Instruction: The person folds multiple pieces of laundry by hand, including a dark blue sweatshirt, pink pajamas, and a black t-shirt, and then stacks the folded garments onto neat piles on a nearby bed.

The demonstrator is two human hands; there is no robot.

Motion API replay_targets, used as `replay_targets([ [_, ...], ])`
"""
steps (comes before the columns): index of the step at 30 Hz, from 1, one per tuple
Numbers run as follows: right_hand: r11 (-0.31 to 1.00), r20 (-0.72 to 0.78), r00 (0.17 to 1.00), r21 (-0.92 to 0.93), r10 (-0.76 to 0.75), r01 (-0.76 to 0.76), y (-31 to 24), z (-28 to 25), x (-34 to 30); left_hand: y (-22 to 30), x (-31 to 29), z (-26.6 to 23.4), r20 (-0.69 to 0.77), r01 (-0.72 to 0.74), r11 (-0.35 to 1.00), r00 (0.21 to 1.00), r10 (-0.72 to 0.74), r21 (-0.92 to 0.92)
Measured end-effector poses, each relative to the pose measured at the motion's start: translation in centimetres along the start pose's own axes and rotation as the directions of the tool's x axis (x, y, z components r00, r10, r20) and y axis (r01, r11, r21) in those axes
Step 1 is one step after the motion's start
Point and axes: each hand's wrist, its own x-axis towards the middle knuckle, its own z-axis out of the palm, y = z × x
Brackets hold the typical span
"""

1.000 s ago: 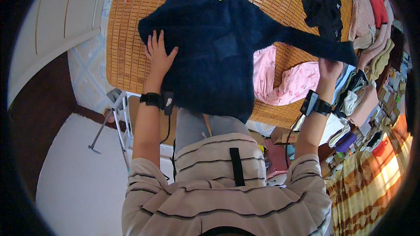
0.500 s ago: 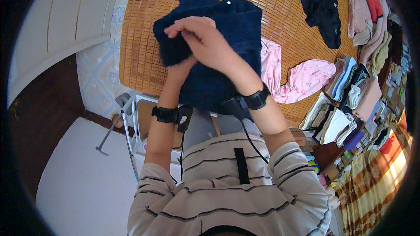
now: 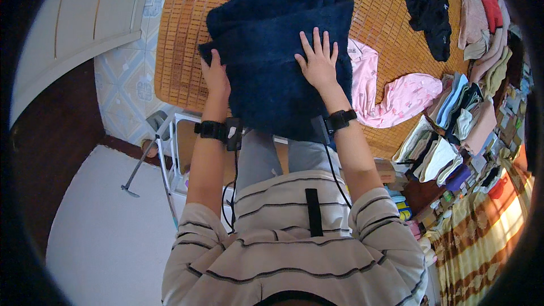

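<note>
A dark navy, fuzzy knit garment (image 3: 272,85) lies partly folded on the woven bamboo mat, its near end hanging toward my lap. A narrow part of it stretches away at the far side, and a small white tag shows near its far right edge. My right hand (image 3: 321,67) rests flat on its right half with the fingers spread. At the left edge, my left hand (image 3: 216,79) has hold of a folded-over corner of the garment; some of its fingers are hidden by the cloth.
Pink printed clothing (image 3: 405,99) lies right of the navy garment, and a black garment (image 3: 429,14) farther back. Folded clothes (image 3: 436,158) are stacked along the right edge. A white-framed stand (image 3: 170,147) is at the near left. Cables hang from my wristbands.
My hands were crossed over the garment's left side; now they are apart. The right hand has moved right and flattened on the cloth, and the left is at its left edge.
</note>
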Motion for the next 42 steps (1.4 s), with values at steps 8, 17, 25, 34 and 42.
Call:
replay_targets([
  [8,0.999,0.055,0.998,-0.042,0.005,-0.002,0.3,0.9,-0.1,-0.5,-1.7,2.2,0.812,-0.876,0.032,0.46,0.359,0.482],
  [17,1.0,0.069,0.997,-0.023,0.015,-0.014,0.3,0.6,-0.1,-1.6,-1.6,3.4,0.752,-0.722,-0.245,0.657,0.051,0.647],
  [25,0.89,-0.075,0.996,0.457,0.04,-0.001,1.7,-2.7,-1.4,2.5,-0.7,1.5,0.821,-0.891,0.139,0.452,0.348,0.432],
  [34,0.873,-0.215,0.948,0.475,0.234,-0.108,3.1,-4.6,-5.7,5.5,3.9,3.7,0.842,-0.903,0.166,0.429,0.327,0.396],
  [42,0.863,-0.215,0.944,0.493,0.25,-0.116,2.2,-5.8,-3.6,5.3,8.2,11.7,0.831,-0.872,0.025,0.474,0.292,0.489],
])
